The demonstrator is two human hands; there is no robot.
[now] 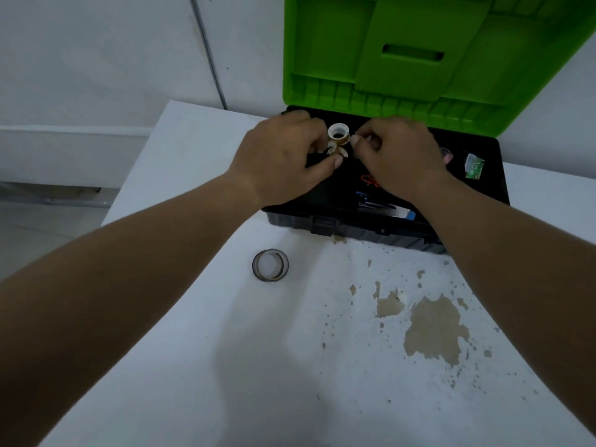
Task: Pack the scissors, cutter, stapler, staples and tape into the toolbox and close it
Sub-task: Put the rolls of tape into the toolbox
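Observation:
The toolbox (351, 222) stands open at the table's far side, its green lid (419, 53) raised. Both my hands hover over its black tray. My left hand (283, 156) curls around a small white-cored tape roll (335, 150). A second small tape roll (338, 133) sits just above it, and my right hand (400, 153) pinches its side with curled fingers. Inside the box I see orange scissors handles (369, 180), a blue and black tool (380, 204) and a green staples box (474, 166). A clear tape roll (270, 265) lies on the table in front of the box.
The white table (225, 333) has patches of peeled paint (432, 330) at the right. Its left edge runs diagonally, with floor and a white wall (96, 59) beyond. The box's front latch (322, 225) hangs open.

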